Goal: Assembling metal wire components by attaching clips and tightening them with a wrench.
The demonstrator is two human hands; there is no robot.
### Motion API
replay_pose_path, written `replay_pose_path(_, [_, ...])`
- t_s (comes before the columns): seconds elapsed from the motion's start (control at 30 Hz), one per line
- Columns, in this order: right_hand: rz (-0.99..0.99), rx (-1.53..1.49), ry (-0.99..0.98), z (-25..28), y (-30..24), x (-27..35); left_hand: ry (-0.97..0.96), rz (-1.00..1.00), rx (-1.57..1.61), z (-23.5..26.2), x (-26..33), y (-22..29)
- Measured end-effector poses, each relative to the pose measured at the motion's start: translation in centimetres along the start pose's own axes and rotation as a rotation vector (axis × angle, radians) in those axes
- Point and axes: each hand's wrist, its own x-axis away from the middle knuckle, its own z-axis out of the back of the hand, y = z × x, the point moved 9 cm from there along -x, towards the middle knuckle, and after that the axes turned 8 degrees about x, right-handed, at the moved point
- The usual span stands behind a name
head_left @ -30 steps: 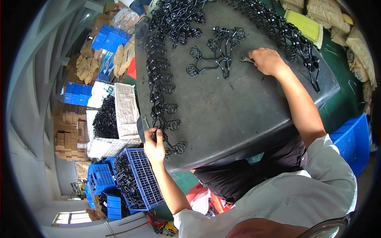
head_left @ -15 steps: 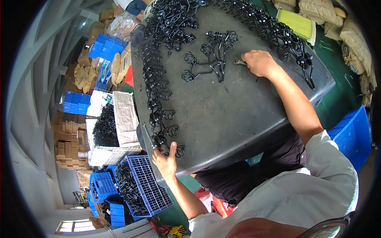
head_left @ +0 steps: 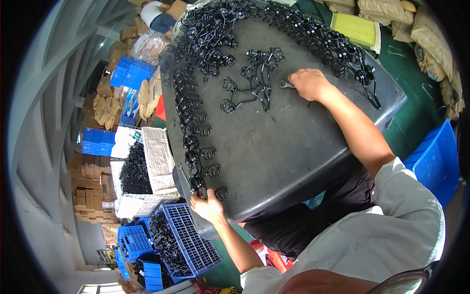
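My left hand [head_left: 207, 208] is at the near left corner of the dark table, thumb and fingers closed around the end of a black coiled wire part [head_left: 198, 182]. That part is the nearest of a row of interlocked coiled parts along the table's left edge. My right hand [head_left: 309, 84] is wrapped around a small metal wrench [head_left: 288, 85], whose open jaw points left, over the table's right half. Left of the wrench lie a few loose black wire parts with coiled ends [head_left: 254, 88], apart from both hands.
A tangled heap of black wire parts [head_left: 208, 41] covers the far left of the dark table [head_left: 274, 152]; another row [head_left: 338, 49] lines its far right edge. Blue crates [head_left: 188, 240] stand on the floor at left, a blue bin [head_left: 433, 161] at right. A person [head_left: 159, 17] bends in the background.
My left hand's thumb and fingers have drawn in around the end part of the left row. My right hand still holds the wrench, turned slightly. The whole view has shifted a little.
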Motion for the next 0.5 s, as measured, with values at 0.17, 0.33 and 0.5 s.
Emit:
replay_pose_path(0.17, [0.004,0.019,-0.018,-0.4,-0.2,-0.1,0.027,0.015,-0.029,-0.8,-1.8,0.1])
replay_pose_path(0.33, [0.03,0.017,0.029,0.2,-0.2,0.1,-0.126,0.117,0.049,-1.9,-3.1,-0.1])
replay_pose_path(0.5, [0.022,0.008,0.005,0.6,-0.3,0.1,-0.081,0.063,0.164,-1.6,-3.5,-0.8])
